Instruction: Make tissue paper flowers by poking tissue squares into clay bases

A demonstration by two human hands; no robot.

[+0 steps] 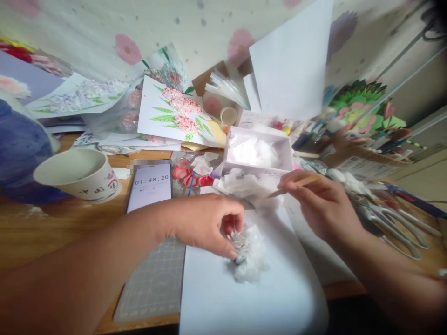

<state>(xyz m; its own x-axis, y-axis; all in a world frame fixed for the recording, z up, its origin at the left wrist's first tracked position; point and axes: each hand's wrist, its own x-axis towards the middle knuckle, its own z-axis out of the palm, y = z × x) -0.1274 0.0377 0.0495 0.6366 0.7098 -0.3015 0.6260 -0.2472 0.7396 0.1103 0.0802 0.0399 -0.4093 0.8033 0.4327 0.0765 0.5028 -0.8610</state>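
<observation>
My left hand [213, 225] is closed in a pinch on the left edge of a crumpled white tissue-paper flower [253, 256]. The flower lies on a white sheet of paper [216, 298]. Between the thumb and fingers of my right hand [321, 200] is a thin stick with a tan handle [310, 179]. Its narrow tip points down and left, over loose white tissue paper [240, 184]; the blur hides what kind of tip it is. Behind the tissue stands a white box [256, 165] with white pieces in it.
A phone [150, 181] showing a timer rests on a grey cutting mat [150, 284]. Left of it stands a paper cup [77, 177]. Red paint cups [185, 172] sit behind my left hand. Scissors [398, 223] lie at right; a flower picture [178, 111] leans at the back.
</observation>
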